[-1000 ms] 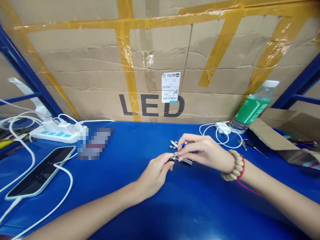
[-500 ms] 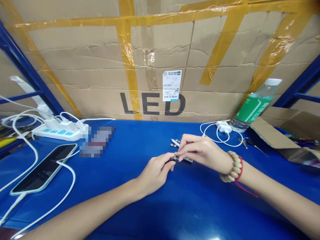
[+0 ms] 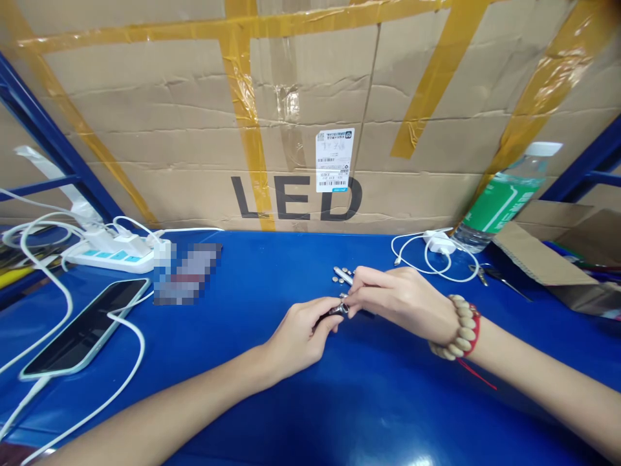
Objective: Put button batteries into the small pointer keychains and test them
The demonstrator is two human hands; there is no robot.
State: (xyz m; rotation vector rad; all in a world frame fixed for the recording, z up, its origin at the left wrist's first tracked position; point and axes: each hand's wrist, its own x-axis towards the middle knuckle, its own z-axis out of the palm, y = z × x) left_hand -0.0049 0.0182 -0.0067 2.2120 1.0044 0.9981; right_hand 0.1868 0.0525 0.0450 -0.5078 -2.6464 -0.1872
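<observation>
My left hand (image 3: 298, 333) is closed around a small dark metal tube (image 3: 341, 310), whose shiny open end shows past the thumb and index finger. Right at that end, my right hand (image 3: 400, 299) has its fingertips pinched together; what they hold is too small and hidden to name. Beyond the fingers, a silver pen-like tube (image 3: 343, 275) lies on the blue table, partly covered by my right hand. Several small round silver pieces (image 3: 335, 279), like button cells, lie around it. Another dark tube-like piece is mostly hidden under my right hand.
A large taped carton (image 3: 189, 142) stands behind the blue table (image 3: 272, 265). On the left are a phone (image 3: 87, 327), a power strip (image 3: 116, 255) and white cables. A water bottle (image 3: 504, 204), a charger (image 3: 439, 243), tweezers (image 3: 507, 283) and an open cardboard box (image 3: 548, 259) are on the right.
My right hand has shifted slightly and its fingertips sit closer over the tube's end, covering more of the dark piece behind. My left hand stays in place; the view has tilted a little.
</observation>
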